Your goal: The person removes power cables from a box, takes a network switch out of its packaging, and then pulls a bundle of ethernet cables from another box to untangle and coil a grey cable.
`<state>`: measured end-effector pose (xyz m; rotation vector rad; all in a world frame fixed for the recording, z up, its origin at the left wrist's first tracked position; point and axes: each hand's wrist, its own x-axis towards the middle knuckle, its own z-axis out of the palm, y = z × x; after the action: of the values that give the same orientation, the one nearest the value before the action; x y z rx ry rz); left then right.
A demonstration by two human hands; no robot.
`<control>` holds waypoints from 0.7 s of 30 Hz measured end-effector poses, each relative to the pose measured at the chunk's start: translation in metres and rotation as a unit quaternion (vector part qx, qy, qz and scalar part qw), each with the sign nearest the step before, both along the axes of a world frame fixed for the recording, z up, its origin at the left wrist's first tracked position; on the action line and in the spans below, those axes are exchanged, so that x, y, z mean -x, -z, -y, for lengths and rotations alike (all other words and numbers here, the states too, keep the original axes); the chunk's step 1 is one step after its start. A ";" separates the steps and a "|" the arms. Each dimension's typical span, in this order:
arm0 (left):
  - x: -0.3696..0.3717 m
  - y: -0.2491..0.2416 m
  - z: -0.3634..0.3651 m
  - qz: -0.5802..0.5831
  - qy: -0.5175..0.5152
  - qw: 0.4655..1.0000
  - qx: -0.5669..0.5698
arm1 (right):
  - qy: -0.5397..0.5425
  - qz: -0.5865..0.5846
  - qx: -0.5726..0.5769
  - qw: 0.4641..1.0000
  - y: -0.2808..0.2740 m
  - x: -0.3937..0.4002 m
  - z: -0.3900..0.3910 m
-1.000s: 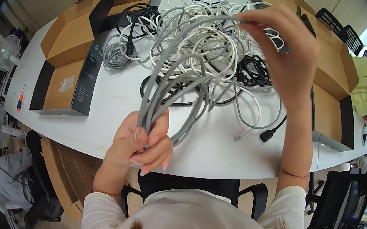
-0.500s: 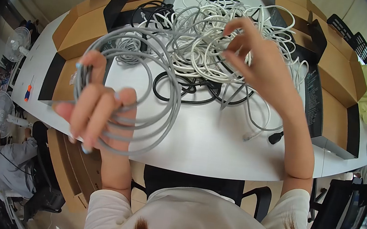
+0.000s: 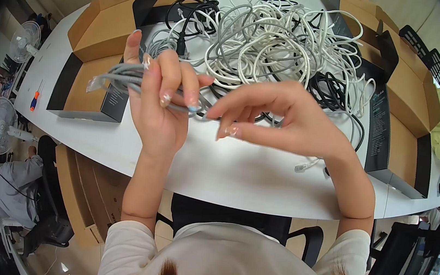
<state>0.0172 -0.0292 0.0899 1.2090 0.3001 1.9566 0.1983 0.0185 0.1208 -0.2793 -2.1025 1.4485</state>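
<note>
A coiled grey cable (image 3: 120, 78) is in my left hand (image 3: 161, 103), its fingers wrapped over the loops and a clear plug sticking out at the left. Close by on the right, my right hand (image 3: 283, 118) has its fingers curled near the cable's right end; whether its fingertips grip the cable is hard to make out. Behind both hands lies a large tangle of white and grey cables (image 3: 264, 49). Black cables (image 3: 327, 90) lie at the tangle's right side, and more black cables (image 3: 194, 10) at its upper left.
Open cardboard boxes (image 3: 100, 40) stand at the left of the white table (image 3: 214, 183), and others (image 3: 406, 116) at the right. An orange-handled screwdriver (image 3: 34, 101) lies near the left edge. A seated person (image 3: 14, 178) is at the lower left, beside fans (image 3: 0, 116).
My left hand has turned and moved up and right, and the wide grey loops now appear as a narrow bundle. My right hand has come down and left, close to my left hand.
</note>
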 end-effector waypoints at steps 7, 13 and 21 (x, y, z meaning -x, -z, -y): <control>0.009 -0.018 -0.009 0.164 0.083 0.983 -0.018 | 0.087 0.068 0.011 0.994 0.002 -0.007 -0.018; 0.008 -0.025 -0.024 0.261 0.145 0.954 0.007 | 0.171 0.129 -0.193 0.958 0.028 0.017 -0.003; -0.002 -0.033 -0.016 0.253 0.228 0.940 -0.013 | 0.324 0.064 -0.408 0.851 0.036 0.018 0.002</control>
<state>0.0192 -0.0130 0.1227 0.6689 -0.2550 1.7769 0.1807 0.0162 0.0853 -0.6615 -2.2012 0.1049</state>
